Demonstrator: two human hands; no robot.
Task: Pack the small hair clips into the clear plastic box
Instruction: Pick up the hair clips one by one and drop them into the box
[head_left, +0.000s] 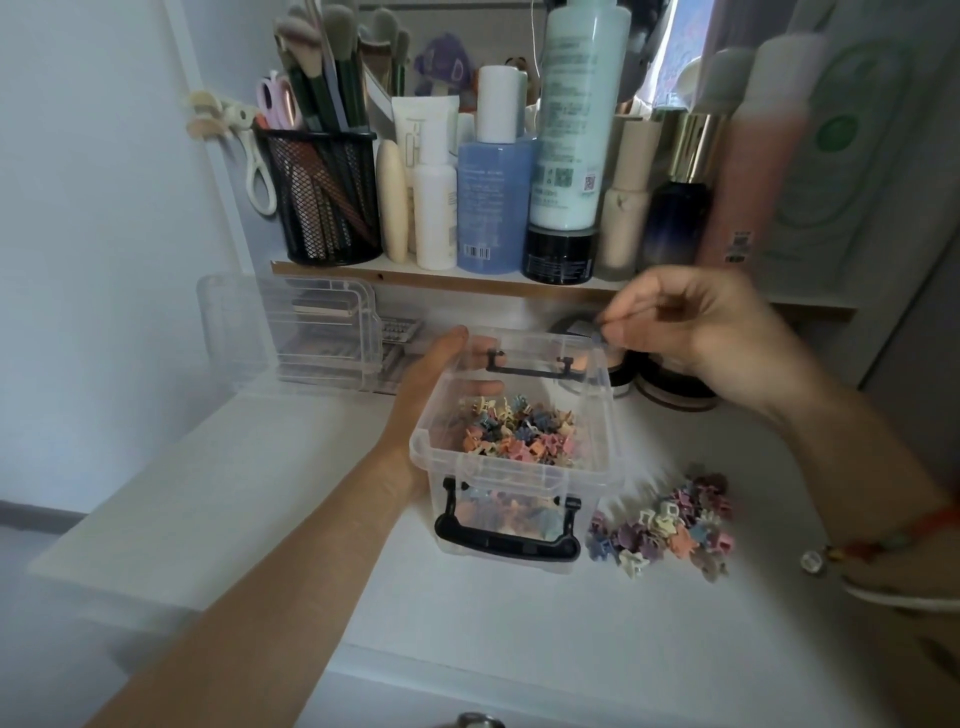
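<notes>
The clear plastic box (597, 415) with black handles stands open on the white table, with several small coloured hair clips (517, 434) lying inside it. My left hand (431, 384) grips the box's left wall, the thumb on the rim and the fingers inside. My right hand (696, 332) hovers above the box's far right corner and pinches a small bluish clip (598, 335) between thumb and fingertips. A loose pile of hair clips (670, 525) lies on the table just right of the box.
The clear lid (291, 332) leans against the back at the left. A shelf above holds a black mesh cup of brushes (324, 192) and several bottles (496, 197). Round jars (670, 384) stand behind the box. The table's left edge (156, 467) drops off.
</notes>
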